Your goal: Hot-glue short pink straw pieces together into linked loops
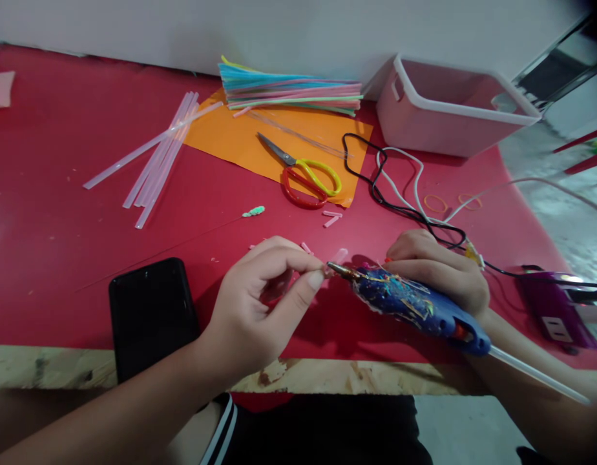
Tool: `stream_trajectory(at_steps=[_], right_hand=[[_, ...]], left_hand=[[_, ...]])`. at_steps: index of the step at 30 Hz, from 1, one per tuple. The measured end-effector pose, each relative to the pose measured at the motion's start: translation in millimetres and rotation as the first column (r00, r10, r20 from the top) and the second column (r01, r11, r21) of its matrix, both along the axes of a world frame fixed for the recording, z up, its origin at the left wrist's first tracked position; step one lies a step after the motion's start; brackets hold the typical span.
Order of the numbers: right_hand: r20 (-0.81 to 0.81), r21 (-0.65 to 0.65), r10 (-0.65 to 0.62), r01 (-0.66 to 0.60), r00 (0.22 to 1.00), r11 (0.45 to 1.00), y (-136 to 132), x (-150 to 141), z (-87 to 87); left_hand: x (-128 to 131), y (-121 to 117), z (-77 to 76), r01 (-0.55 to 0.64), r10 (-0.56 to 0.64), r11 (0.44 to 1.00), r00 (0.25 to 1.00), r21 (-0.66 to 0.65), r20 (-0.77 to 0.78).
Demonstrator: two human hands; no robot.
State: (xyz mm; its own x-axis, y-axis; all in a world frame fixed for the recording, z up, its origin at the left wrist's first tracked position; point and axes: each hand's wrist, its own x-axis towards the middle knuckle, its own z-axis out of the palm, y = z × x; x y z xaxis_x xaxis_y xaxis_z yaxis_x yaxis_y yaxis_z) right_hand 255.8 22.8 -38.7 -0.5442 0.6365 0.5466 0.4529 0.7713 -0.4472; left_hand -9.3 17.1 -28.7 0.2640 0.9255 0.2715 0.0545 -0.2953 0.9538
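My right hand point(439, 265) is wrapped around a blue glue gun point(400, 300) smeared with dried glue and bits of colour. A clear glue stick point(538, 374) sticks out of its back end. The metal nozzle points left, right at the fingertips of my left hand point(267, 300). That hand's thumb and forefinger are pinched on a small pink piece point(329, 272), mostly hidden by the fingers and nozzle. Just behind the nozzle shows a translucent pink strip point(340, 256). Short pink cut bits point(333, 219) lie a little farther back.
Scissors point(298, 171) rest on orange paper point(230, 145), below a bundle of pipe cleaners point(289, 90). Several pale glue sticks point(160, 155) and a black phone point(150, 316) are leftward. A pink bin point(439, 116), tangled cables point(390, 194) and a purple power strip point(555, 310) occupy the right.
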Motion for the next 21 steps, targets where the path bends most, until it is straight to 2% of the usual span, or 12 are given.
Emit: stream_trajectory(at_steps=[9,21], right_hand=[[-0.024,-0.022,-0.017,0.016,1.0,1.0,0.9,3.0,0.8],[-0.038,0.027,-0.017,0.018,0.999,0.999,3.2,5.5,0.6]], left_hand=[[-0.7,0.5,0.9,0.018,-0.017,1.0,1.0,0.017,-0.008],[-0.5,0.2,2.6,0.011,-0.01,1.0,0.999,0.026,-0.031]])
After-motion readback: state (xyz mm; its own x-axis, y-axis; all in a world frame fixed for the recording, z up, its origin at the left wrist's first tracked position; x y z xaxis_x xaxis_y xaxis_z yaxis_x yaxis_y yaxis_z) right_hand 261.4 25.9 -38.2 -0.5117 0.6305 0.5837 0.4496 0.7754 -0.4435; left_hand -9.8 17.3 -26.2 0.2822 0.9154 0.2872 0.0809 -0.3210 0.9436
